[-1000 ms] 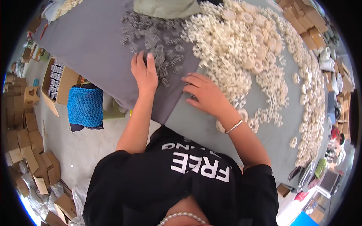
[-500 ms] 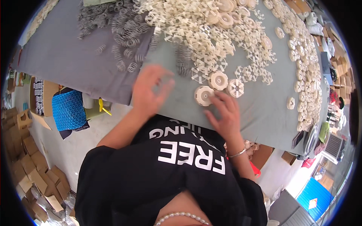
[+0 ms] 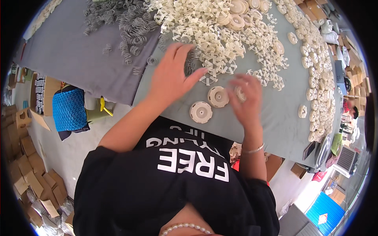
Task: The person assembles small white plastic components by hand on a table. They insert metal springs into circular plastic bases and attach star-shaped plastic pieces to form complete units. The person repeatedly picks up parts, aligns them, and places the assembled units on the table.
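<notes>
My left hand (image 3: 172,74) is stretched over the near side of the pile, its thumb and fingers apart. Its fingertips are beside some dark coil springs (image 3: 191,63), and I see nothing held. My right hand (image 3: 249,98) is smeared by motion, its thumb and fingers around a small off-white spoked disc (image 3: 239,94). Whether they grip it does not show. Left of it, on the grey-green cloth, lie two off-white round plastic discs with central hubs: the upper disc (image 3: 218,96) and the lower disc (image 3: 201,112), nearer to me.
A big heap of off-white clip-like plastic parts (image 3: 212,35) spreads across the far middle. Grey springs (image 3: 132,23) are heaped at its left. Rows of assembled discs (image 3: 317,86) line the right side. A blue woven cushion (image 3: 71,110) is below the table's left edge.
My left hand has moved forward and right toward the springs. The two hubbed discs have shifted left and nearer to me. My right hand has moved right, over the spoked disc.
</notes>
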Demonstrator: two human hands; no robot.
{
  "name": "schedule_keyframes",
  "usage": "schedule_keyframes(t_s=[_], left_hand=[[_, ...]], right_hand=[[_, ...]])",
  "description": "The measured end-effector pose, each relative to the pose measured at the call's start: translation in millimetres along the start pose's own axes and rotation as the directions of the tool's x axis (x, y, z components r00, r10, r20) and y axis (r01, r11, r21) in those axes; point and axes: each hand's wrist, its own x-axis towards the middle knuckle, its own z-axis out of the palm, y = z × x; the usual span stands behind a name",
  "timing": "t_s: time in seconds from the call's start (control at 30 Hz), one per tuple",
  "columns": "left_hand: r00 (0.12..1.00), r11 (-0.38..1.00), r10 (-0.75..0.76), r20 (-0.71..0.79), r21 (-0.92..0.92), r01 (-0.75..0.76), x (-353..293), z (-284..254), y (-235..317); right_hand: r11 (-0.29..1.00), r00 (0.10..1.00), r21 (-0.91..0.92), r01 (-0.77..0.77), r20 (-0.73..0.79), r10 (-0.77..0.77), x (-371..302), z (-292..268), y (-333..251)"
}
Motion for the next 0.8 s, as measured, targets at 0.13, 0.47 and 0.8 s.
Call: schedule_keyframes(t_s=[0.13,0.47,0.8], left_hand=[[0.990,0.991,-0.118,0.075,0.067,0.113,20,18,-25],[0.806,-0.016,-0.452,0.382,-0.907,0.421,15,-23,-48],[0.697,-0.097,-0.188,0.692,-0.719,0.688,-12,-3,26]], right_hand=[[0.976,0.968,0.084,-0.200,-0.134,0.210,67,26,21],[0.976,0.922,-0.179,-0.127,-0.384,0.049,63,0,59],[0.274,0.916,0.893,-0.357,0.277,0.289,7,12,-35]])
